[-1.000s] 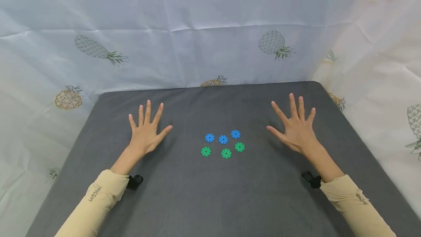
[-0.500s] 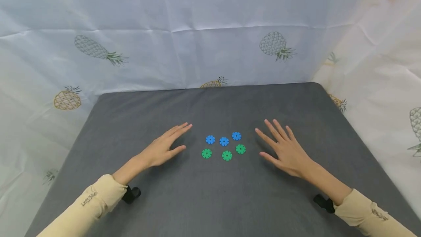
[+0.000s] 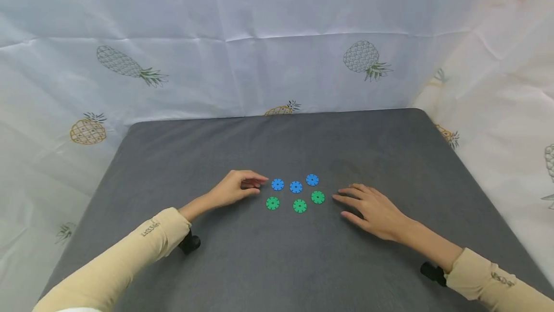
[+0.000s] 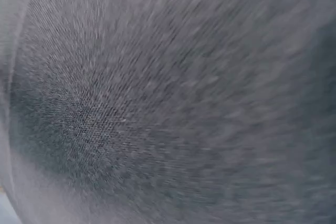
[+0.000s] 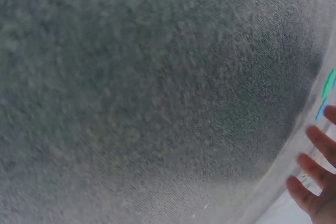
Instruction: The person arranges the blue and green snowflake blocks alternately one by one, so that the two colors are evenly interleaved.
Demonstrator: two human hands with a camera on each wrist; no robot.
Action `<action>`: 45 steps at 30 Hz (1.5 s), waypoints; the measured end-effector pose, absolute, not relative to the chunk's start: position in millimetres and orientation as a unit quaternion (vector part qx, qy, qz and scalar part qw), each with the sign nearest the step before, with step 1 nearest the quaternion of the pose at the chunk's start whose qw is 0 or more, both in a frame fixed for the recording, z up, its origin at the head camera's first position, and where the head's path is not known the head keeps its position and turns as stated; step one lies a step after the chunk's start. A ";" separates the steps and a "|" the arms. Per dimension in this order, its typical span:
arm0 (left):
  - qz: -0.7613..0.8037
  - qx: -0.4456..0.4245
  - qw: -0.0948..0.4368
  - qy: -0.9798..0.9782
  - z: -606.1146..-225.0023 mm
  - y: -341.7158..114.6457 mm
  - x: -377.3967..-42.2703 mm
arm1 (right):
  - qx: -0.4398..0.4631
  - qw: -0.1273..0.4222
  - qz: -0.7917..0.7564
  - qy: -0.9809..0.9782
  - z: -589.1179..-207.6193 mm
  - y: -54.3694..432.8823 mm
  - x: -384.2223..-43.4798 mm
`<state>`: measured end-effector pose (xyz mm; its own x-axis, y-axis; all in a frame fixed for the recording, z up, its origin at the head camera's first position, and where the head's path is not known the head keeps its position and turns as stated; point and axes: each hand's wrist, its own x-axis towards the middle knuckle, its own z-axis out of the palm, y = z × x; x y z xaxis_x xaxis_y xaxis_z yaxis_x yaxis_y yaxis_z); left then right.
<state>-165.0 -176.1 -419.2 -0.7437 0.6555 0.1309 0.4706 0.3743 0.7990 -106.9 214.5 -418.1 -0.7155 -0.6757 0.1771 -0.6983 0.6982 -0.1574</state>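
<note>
Three blue notched discs form a loose row in the head view: a left blue disc (image 3: 274,185), a middle blue disc (image 3: 293,188) and a right blue disc (image 3: 309,180). Nearer the person lie three green notched discs: a left one (image 3: 270,204), a middle green disc (image 3: 296,207) and a right green disc (image 3: 315,198). My left hand (image 3: 232,188) has its fingertips just left of the left blue disc, fingers slightly bent, nothing held. Right of the discs, my right hand (image 3: 378,212) is spread low over the cloth, holding nothing. Its fingers (image 5: 320,171) show in the right wrist view.
A dark grey cloth (image 3: 259,264) covers the table. Behind it and at both sides hangs a white curtain (image 3: 225,76) with pineapple prints. Black straps sit at both wrists, below rolled beige sleeves (image 3: 125,259).
Both hands have moved inward toward the discs, the left to the right and the right to the left and nearer the person. Their fingers have gone from widely spread to more relaxed.
</note>
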 end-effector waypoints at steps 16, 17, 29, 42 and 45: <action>0.570 0.248 0.154 0.768 -431.2 -149.9 -187.5 | 0.372 -0.064 0.138 -0.916 -400.9 217.7 -116.1; 0.576 0.245 0.160 0.763 -431.9 -149.6 -188.9 | 0.373 -0.072 0.139 -0.915 -400.1 218.2 -116.1; 0.574 0.253 0.210 0.750 -438.4 -149.0 -198.9 | 0.370 -0.122 0.142 -0.910 -397.6 217.7 -114.6; 0.474 0.332 0.179 0.796 -436.7 -143.0 -205.7 | 0.374 -0.124 0.126 -0.910 -398.2 220.1 -117.8; 0.463 0.345 0.178 0.797 -434.6 -142.2 -207.6 | 0.378 -0.114 0.131 -0.909 -399.5 220.4 -118.7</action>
